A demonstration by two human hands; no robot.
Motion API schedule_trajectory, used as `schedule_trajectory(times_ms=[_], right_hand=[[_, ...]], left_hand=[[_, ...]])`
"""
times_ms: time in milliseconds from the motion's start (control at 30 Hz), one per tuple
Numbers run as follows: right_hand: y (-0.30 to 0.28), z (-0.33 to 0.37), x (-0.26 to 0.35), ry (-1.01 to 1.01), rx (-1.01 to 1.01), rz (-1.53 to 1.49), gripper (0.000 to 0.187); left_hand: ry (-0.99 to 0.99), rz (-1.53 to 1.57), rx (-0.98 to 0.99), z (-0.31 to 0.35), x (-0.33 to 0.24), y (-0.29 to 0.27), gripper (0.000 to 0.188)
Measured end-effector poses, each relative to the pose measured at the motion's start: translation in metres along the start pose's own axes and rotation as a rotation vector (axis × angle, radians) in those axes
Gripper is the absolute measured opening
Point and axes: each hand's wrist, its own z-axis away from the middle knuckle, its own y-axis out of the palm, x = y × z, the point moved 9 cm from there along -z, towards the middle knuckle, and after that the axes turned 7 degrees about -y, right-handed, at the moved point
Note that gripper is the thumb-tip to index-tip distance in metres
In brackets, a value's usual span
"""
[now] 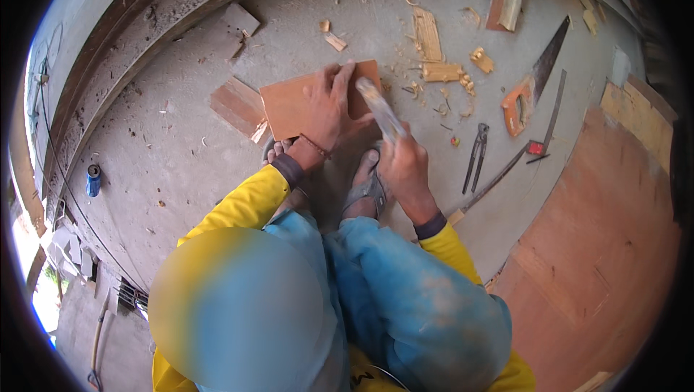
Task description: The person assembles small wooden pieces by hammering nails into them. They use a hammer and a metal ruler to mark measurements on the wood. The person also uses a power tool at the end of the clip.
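Note:
A flat reddish-brown wooden board (285, 103) lies just ahead of my feet. My left hand (329, 106) spans it, holding it with the fingers reaching its far edge and the thumb toward the near side. In my closed right hand (405, 164) is a short, pale, stick-like tool (383, 111), smeared by motion. Its far end is over the board's right part, close to my left hand; whether it touches the board I cannot tell. A second reddish wood piece (237, 106) rests at the board's left side.
To the right lie an orange-handled handsaw (531, 88), pincers (475, 157) and a long dark bar (499, 179). Wood chips (441, 71) are scattered ahead. A large brown panel (578, 247) covers the right side. A blue can (93, 181) stands far left.

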Motion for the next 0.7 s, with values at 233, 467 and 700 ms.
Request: schedule_trajectory(times_ms=[233,467,700], right_hand=[[-0.022,0.068,-0.036,0.168,-0.157,0.089,0.032],[-0.026,0.145,-0.096,0.367,-0.141,0.184,0.033],[-0.074,0.085,-0.115,0.374,-0.381,0.144,0.015]], left_hand=[[0.150,0.069,0.040,0.009,0.004,-0.001,0.084],[0.401,-0.095,0.023,0.026,-0.006,-0.008,0.062],[0.425,-0.045,-0.011,0.024,-0.008,-0.012,0.045]])
